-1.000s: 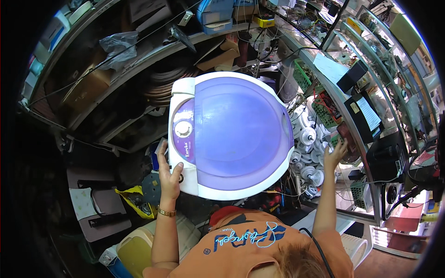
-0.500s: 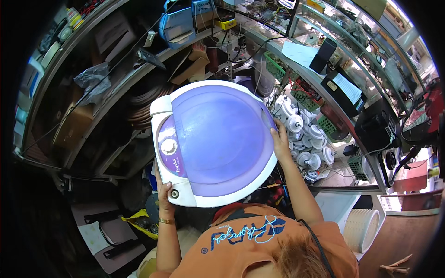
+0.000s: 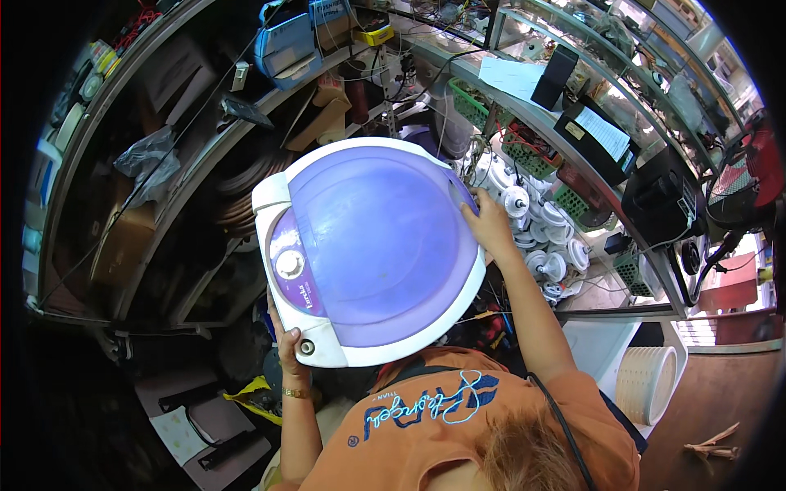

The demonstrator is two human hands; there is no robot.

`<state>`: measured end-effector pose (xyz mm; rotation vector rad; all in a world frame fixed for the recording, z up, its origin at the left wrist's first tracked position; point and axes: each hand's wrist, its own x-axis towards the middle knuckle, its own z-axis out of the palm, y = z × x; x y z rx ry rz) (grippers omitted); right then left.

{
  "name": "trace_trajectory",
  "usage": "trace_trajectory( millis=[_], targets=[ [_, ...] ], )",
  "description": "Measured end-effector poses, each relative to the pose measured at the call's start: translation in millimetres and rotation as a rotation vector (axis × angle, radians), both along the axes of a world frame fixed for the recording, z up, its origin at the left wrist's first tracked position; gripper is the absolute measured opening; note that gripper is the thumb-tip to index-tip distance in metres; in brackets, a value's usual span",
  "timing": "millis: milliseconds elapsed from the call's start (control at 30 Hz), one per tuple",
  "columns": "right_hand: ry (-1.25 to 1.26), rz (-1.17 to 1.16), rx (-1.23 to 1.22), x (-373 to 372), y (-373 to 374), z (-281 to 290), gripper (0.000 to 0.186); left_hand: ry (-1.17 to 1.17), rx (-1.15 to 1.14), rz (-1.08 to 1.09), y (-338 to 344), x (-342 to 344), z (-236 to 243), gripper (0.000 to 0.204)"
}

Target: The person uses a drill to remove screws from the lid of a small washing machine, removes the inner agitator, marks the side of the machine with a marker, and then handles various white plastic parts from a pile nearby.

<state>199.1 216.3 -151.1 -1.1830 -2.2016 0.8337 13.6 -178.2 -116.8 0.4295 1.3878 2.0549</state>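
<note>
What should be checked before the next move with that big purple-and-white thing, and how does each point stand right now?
1. Left hand on the white frame: ok, thumb beside the round corner hole.
2. Right hand on the opposite side: ok, fingers at the right edge.
3. Purple lid lying flat: ok, no raised edge shows; whether it is latched, cannot tell.
4. White knob in place: ok.
5. Underside free of snags: cannot tell, it is hidden from this view.
6. Open space to the right: not ok, I'd say; white plastic parts lie heaped just past the right hand in this view.
</note>
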Motion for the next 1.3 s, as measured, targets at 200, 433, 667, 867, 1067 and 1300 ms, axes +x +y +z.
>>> trace_trajectory(
  millis=[200, 433, 667, 867, 1067, 1300],
  targets=[
    [0.065, -0.023, 0.083, 2, -2, -3, 0.04, -0.011, 0.009, -0.019, 3, 3, 4, 0.098],
    [0.07, -0.039, 0.024, 3, -5, 5, 0.038, -0.002, 0.037, 0.002, 1, 2, -2, 0.096],
    [0.093, -0.053, 0.042, 6, -6, 4, 0.037, 0.011, 0.013, -0.004, 1, 6, -1, 0.095],
    [0.105, -0.052, 0.056, 7, -5, 2, 0.039, 0.03, 0.046, 0.018, 4, 8, -2, 0.094],
    [0.087, -0.075, 0.045, 7, -6, -1, 0.041, 0.001, 0.058, 0.008, -1, 6, -8, 0.091],
    [0.08, -0.051, 0.006, 7, -5, 2, 0.041, 0.017, 0.051, 0.014, -2, 6, -8, 0.091]
  ],
)
